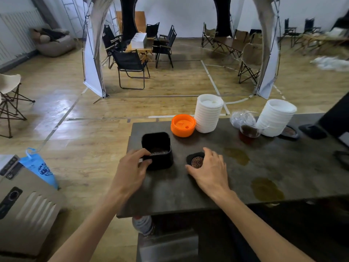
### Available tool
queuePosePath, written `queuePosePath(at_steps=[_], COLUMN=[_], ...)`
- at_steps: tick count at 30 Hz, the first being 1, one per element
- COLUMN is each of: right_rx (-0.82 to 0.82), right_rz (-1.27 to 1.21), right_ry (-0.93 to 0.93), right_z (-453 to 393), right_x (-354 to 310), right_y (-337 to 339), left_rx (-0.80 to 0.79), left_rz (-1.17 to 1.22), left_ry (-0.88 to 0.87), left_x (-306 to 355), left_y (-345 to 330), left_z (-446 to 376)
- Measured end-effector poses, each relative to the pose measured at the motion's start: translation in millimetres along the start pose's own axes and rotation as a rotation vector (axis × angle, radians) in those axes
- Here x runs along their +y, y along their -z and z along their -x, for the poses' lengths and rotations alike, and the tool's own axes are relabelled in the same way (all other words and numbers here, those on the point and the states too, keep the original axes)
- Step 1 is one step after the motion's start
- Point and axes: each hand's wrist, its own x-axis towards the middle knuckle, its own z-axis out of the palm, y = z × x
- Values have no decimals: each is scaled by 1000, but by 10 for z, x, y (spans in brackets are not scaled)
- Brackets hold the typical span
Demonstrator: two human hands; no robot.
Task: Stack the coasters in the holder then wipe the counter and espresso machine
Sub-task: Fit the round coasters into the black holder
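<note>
A black square coaster holder [157, 146] stands on the dark counter [283, 167], with a patterned coaster lying inside it. My left hand [132, 167] grips the holder's near left wall. To its right a black coaster [195, 159] with a round copper-patterned centre lies flat on the counter. My right hand [211, 171] rests over that coaster, fingers curled around its right and near edges. Another dark coaster [289, 131] lies at the back right, partly under a stack of white lids.
Two brown liquid spills [237, 156] [267, 189] mark the counter right of my hand. An orange lid [182, 125], two stacks of white lids [208, 113] [274, 118] and a glass cup of dark drink [250, 131] stand along the far edge. A black machine [336, 120] is at far right.
</note>
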Motion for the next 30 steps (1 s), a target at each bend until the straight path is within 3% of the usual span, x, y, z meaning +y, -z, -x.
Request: queuePosePath(at_steps=[12,16,17,21,25,30], right_rx=[-41,-35,-32,-168,-252,-113], right_rz=[61,-252,-295,-137,23,-234], right_ry=[7,-83,-108,-143,-112,-188], right_z=[317,310,289,153,104,108], right_x=[493,678,730,851,804,807], right_y=[207,367,425,591,568,635], left_rx=[13,271,260,-184,-120,-16], left_rz=[56,120,224,517,537,564], left_ry=[24,54,95,401,500,566], left_x=[558,958,1127,1585,1716,1799], left_y=[-233,-202,-244,-695,-1038,-1162], left_z=[739,932,989,939,723,637])
